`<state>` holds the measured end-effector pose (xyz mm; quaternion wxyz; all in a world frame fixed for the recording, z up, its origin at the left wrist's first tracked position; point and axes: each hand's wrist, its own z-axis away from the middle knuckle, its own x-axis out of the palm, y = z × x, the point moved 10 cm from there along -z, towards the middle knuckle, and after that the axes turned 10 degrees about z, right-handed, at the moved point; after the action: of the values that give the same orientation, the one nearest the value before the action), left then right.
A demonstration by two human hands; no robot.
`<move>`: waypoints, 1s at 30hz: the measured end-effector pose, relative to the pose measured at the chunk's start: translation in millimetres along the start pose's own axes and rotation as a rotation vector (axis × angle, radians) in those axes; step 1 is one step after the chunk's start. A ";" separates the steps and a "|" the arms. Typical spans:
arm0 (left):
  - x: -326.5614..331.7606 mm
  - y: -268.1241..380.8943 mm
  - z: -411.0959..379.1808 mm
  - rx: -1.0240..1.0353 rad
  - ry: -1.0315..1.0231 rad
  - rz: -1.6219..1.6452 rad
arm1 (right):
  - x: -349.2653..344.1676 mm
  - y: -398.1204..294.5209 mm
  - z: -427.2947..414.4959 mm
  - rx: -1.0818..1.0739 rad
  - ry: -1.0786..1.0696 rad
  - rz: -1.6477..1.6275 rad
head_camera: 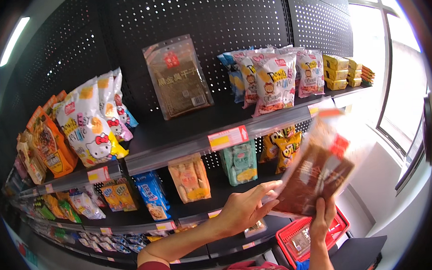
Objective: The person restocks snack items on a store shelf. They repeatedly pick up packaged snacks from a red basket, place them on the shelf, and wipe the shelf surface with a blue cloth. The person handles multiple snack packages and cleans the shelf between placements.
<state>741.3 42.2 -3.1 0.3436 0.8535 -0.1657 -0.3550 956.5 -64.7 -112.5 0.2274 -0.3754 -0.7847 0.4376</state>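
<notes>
My right hand (323,217) grips the lower edge of a flat clear plastic package of brown food (312,178). The package has a red emblem, is tilted and slightly blurred, and is held in front of the shelves at the right. My left hand (249,207) is at its lower left edge, thumb and fingers around the clear rim. A similar flat package (180,82) with a barcode stands upright on the upper shelf against the perforated back panel. Below my right hand, a red plastic basket (283,239) holds another flat clear package (301,243).
White and pink snack bags (276,81) stand to the right on the upper shelf (148,137), Hello Kitty bags (90,125) to the left. Lower down are a green bag (240,164), a peach-coloured bag (189,178) and a blue pack (152,196). A window (401,82) is at the right.
</notes>
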 end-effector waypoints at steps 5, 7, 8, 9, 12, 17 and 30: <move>-3.9 -17.1 -5.4 0.044 0.056 -0.037 | -118.0 126.0 64.5 0.239 0.167 0.085; -13.4 -28.0 -4.0 -0.009 0.089 -0.041 | -152.2 190.7 106.1 0.454 0.177 0.048; -18.7 -27.6 -2.9 -0.019 0.114 -0.018 | -176.7 241.9 137.5 0.606 0.220 0.045; -24.5 -27.7 -1.5 -0.029 0.141 0.003 | -186.6 261.2 155.9 0.631 0.209 0.124; -39.6 -29.1 -4.6 -0.005 0.206 -0.042 | -223.1 333.4 223.7 0.886 0.286 0.159; -77.9 9.6 -17.5 0.142 0.333 -0.134 | -272.2 452.2 265.7 0.854 0.299 0.271; -217.5 18.8 -5.1 0.064 0.699 -0.435 | -147.5 391.0 139.9 0.810 -0.160 0.243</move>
<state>593.5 145.8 119.8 0.2696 0.9480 0.1343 -0.1030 1103.8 -122.2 -523.9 0.2418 -0.3104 -0.5146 0.7618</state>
